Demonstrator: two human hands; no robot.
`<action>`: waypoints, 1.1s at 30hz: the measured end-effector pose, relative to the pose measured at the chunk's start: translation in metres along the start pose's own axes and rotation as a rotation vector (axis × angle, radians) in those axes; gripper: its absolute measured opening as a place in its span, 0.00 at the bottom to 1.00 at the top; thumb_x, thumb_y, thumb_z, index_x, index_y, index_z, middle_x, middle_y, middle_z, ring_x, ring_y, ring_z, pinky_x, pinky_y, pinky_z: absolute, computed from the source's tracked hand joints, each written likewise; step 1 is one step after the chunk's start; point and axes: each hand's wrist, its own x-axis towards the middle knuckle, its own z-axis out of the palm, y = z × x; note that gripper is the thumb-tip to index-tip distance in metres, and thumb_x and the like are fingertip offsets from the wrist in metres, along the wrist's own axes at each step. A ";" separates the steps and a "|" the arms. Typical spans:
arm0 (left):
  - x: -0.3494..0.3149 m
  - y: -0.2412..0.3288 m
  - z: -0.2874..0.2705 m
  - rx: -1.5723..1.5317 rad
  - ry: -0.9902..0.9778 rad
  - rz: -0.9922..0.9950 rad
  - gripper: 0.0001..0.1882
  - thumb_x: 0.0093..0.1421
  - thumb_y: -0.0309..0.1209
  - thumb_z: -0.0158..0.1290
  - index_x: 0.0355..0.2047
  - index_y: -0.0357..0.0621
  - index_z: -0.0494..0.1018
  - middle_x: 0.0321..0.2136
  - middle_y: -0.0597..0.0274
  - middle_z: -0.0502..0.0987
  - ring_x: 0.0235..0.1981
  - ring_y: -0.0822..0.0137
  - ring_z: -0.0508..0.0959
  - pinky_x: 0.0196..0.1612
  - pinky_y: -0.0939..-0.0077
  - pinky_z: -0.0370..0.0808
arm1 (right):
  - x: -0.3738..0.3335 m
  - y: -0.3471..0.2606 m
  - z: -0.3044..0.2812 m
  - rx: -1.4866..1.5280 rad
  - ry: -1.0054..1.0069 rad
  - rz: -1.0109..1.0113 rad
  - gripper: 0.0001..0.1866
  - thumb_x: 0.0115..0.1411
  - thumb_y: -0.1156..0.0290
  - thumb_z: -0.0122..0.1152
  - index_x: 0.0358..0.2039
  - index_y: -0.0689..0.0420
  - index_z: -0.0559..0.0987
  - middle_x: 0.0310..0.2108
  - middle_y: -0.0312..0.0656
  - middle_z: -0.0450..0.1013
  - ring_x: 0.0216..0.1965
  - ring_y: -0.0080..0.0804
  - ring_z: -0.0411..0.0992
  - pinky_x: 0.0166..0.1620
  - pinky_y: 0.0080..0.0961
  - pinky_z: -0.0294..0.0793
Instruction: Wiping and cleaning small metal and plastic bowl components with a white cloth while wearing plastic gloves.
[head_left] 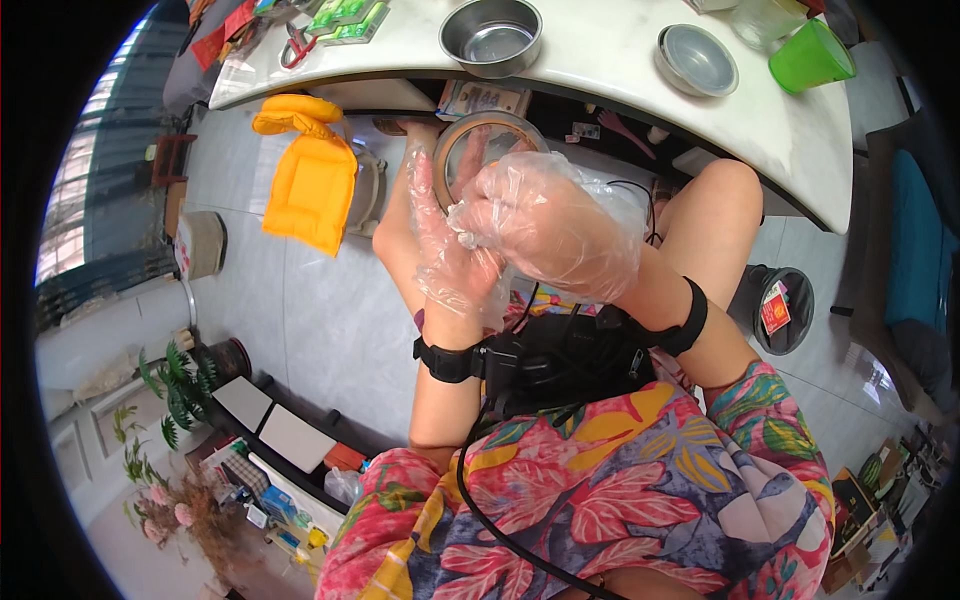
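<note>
Both of my hands wear clear, loose plastic gloves. My left hand (455, 240) is palm up below the table edge, its thumb and fingers stretched out. Over its palm, my right hand (540, 220) is closed, fingertips curled down. A small whitish bit (467, 239) shows at those fingertips; whether it is a lump or bunched glove film, I cannot tell. Just beyond my hands is a round thing with a brown and grey rim (443, 150), bowl-like or ring-like. Fingers of my left hand show within its rim, and my right hand covers its near right part.
On the white table (600, 50) ahead stand a metal bowl (490, 45), stacked metal bowls (697, 62) and a green cup (812, 57). A yellow padded seat (310, 180) is at left, a black bin (780, 325) at right. A black cable (470, 500) crosses my lap.
</note>
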 end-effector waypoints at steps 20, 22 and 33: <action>0.011 0.003 -0.009 -0.028 -0.038 0.119 0.37 0.57 0.58 0.43 0.55 0.41 0.61 0.54 0.37 0.62 0.57 0.46 0.61 0.57 0.56 0.62 | -0.011 -0.003 -0.013 -0.017 -0.025 0.022 0.08 0.45 0.76 0.55 0.29 0.56 0.75 0.25 0.41 0.67 0.30 0.40 0.68 0.34 0.33 0.68; 0.012 0.003 -0.009 -0.039 -0.057 0.103 0.37 0.56 0.59 0.43 0.56 0.42 0.59 0.55 0.39 0.59 0.58 0.46 0.59 0.58 0.53 0.60 | -0.015 0.002 -0.021 -0.085 -0.125 0.051 0.07 0.45 0.77 0.55 0.28 0.57 0.75 0.25 0.42 0.68 0.30 0.41 0.69 0.34 0.34 0.69; 0.005 -0.002 -0.003 -0.003 -0.125 -0.092 0.36 0.56 0.61 0.39 0.58 0.53 0.56 0.58 0.44 0.55 0.58 0.46 0.58 0.54 0.40 0.60 | -0.002 0.052 -0.039 -0.363 0.036 0.045 0.07 0.47 0.75 0.55 0.29 0.60 0.75 0.25 0.43 0.67 0.32 0.44 0.68 0.35 0.36 0.68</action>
